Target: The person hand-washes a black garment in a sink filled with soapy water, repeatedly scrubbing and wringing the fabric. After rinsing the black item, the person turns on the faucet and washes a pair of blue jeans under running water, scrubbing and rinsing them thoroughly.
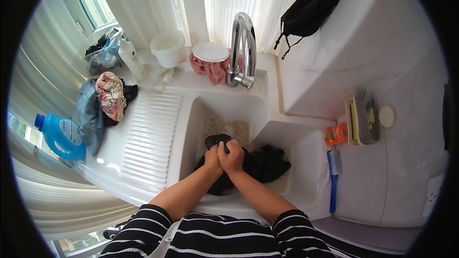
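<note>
Both of my hands are low in the white sink (229,106), pressed together over wet black cloth (268,166). My left hand (213,159) is closed on the cloth. Beside it and touching it, my right hand (231,157) grips a bunched part, with a fold of black showing above the knuckles. The rest of the cloth spreads below my wrists and to the right along the sink bottom. Some sudsy water (224,128) shows behind my hands. The garment's kind cannot be made out.
A chrome faucet (246,50) arches over the sink's back edge. Left are a ribbed washboard (152,138), piled clothes (91,114) and a blue detergent bottle (64,138). Right are a blue-handled brush (333,181), an orange bottle (336,134) and a sponge holder (364,119). A black mask (311,7) hangs above.
</note>
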`<state>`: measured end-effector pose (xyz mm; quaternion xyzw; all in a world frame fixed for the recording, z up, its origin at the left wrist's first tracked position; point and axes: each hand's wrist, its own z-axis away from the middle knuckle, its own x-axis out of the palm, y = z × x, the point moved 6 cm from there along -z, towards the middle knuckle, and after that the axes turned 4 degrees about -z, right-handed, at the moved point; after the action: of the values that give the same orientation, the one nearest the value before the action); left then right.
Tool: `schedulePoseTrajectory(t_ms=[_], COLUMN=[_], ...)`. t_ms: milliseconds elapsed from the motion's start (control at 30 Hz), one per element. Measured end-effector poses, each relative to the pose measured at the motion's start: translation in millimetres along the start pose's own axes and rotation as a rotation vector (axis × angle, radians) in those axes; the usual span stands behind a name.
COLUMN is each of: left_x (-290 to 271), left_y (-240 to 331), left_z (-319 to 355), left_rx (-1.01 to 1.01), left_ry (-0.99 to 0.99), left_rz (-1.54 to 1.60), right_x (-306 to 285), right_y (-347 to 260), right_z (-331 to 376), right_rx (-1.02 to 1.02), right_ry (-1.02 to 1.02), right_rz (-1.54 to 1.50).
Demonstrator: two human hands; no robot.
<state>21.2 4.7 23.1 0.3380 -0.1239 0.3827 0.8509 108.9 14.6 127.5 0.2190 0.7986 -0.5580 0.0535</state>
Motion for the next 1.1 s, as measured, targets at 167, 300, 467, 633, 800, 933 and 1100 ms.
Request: schedulePoseTrajectory(t_ms=[167,300,467,633,800,933,1100], left_x=[17,-7,30,78,100,70,10], left_y=[-2,2,20,65,75,94,62], left_z=[5,-30,34,81,107,91,75], left_rx=[-0.031,0.178,-0.047,-0.127,-0.135,-0.029,-0.125], left_ry=[-0.014,-0.349,0.003,-0.310,-0.425,-0.366,-0.155], left_rz=[-0.078,-0.158,-0.002,0.134,0.230,0.150,-0.348], right_x=[-19,-3,-27,-21,-16,-78,-153], right_y=[5,-25,91,67,34,19,-59], right_z=[-1,10,-16,11,21,2,-37], right_rx=[-0.077,-0.145,0.264,0.477,0.294,0.421,0.255], right_ry=[0.182,-0.061,-0.028,-0.601,-0.709,-0.650,-0.664], right_rz=[0.038,-0.108,0.114,-0.489,-0.281,-0.136,0.098])
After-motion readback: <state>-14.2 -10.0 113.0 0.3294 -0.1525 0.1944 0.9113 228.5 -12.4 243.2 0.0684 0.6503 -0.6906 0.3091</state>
